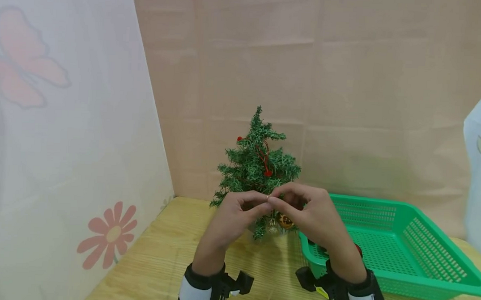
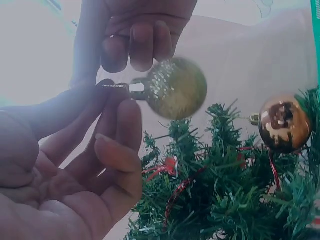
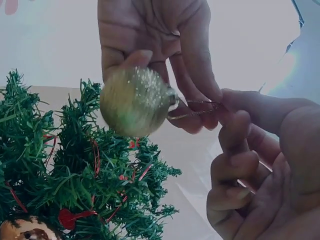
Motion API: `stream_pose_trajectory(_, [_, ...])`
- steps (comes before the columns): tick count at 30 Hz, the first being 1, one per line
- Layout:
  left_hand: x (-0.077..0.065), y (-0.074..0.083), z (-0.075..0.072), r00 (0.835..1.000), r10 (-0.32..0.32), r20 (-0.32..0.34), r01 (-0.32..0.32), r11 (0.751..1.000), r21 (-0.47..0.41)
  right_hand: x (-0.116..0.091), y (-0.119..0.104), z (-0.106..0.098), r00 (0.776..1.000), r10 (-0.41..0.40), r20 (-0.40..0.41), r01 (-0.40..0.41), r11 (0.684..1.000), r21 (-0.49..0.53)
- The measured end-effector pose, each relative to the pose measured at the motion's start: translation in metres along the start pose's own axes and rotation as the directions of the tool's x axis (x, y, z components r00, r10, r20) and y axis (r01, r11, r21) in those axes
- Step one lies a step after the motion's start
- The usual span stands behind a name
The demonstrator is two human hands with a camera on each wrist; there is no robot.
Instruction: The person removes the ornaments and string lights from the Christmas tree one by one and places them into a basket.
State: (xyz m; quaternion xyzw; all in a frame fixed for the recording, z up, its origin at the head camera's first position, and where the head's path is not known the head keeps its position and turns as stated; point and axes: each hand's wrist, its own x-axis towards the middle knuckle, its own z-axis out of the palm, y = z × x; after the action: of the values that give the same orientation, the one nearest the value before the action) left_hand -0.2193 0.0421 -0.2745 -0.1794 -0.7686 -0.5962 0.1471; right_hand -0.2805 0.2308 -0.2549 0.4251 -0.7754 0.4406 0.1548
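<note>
A glittery pale gold bauble point(image 3: 134, 102) hangs by a thin gold string loop point(image 3: 192, 114) in front of the Christmas tree point(image 1: 249, 166). Thumb and forefinger of my left hand point(image 1: 237, 212) pinch the loop. My right hand point(image 1: 314, 211) meets it fingertip to fingertip, pinching the same string. In the left wrist view the bauble hangs beyond the fingertips, its metal cap toward them. The small green tree carries red ribbon ornaments point(image 1: 267, 173) and a shiny copper bauble point(image 2: 285, 124) on a branch. The hands hide part of its lower branches in the head view.
A green plastic basket point(image 1: 413, 285) stands on the wooden table point(image 1: 155, 258) to the right, with a few dark and red items at its left end, partly behind my right forearm. A floral white sheet point(image 1: 62, 160) hangs at left; brown paper point(image 1: 348, 83) covers the back.
</note>
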Motion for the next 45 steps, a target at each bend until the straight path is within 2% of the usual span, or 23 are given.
stream_pose_trajectory(8, [0.000,0.001,0.006,0.998,-0.056,-0.028,0.052,0.993,-0.107,-0.013,-0.005,-0.007,0.998,0.047,0.052,-0.048,0.999,0.017])
stream_pose_trajectory(11, [0.001,0.004,0.008,0.997,-0.067,-0.026,0.063,0.990,-0.128,-0.024,-0.006,-0.008,0.995,0.079,0.066,-0.076,0.996,-0.043])
stream_pose_trajectory(15, [0.003,0.008,0.012,0.998,-0.059,0.012,0.060,0.993,-0.106,-0.043,-0.008,0.002,0.984,0.143,0.103,-0.129,0.982,-0.137])
stream_pose_trajectory(17, [0.003,0.009,0.014,0.998,-0.057,0.034,0.060,0.994,-0.087,-0.052,-0.007,0.008,0.971,0.191,0.147,-0.170,0.975,-0.140])
stream_pose_trajectory(20, [0.003,0.009,0.016,0.996,-0.061,0.068,0.064,0.997,-0.046,-0.064,0.000,0.012,0.933,0.281,0.223,-0.264,0.959,-0.102])
stream_pose_trajectory(22, [0.003,0.010,0.019,0.993,-0.070,0.093,0.071,0.997,-0.010,-0.070,0.005,0.011,0.912,0.310,0.269,-0.306,0.950,-0.055])
stream_pose_trajectory(24, [0.002,0.012,0.022,0.991,-0.078,0.107,0.074,0.996,0.040,-0.075,0.010,0.008,0.902,0.311,0.301,-0.321,0.947,-0.015])
stream_pose_trajectory(26, [0.000,0.015,0.024,0.991,-0.085,0.101,0.077,0.993,0.085,-0.078,0.011,0.006,0.899,0.304,0.315,-0.317,0.948,-0.009])
stream_pose_trajectory(30, [-0.006,0.021,0.025,0.994,-0.087,0.067,0.077,0.989,0.128,-0.081,0.007,0.001,0.904,0.290,0.314,-0.284,0.957,-0.066])
stream_pose_trajectory(36, [-0.010,0.024,0.020,0.996,-0.069,0.062,0.060,0.987,0.149,-0.081,0.004,-0.007,0.904,0.283,0.321,-0.256,0.958,-0.127])
stream_pose_trajectory(45, [-0.007,0.023,0.020,0.994,-0.067,0.083,0.054,0.987,0.148,-0.079,0.007,-0.010,0.891,0.259,0.373,-0.232,0.966,-0.116])
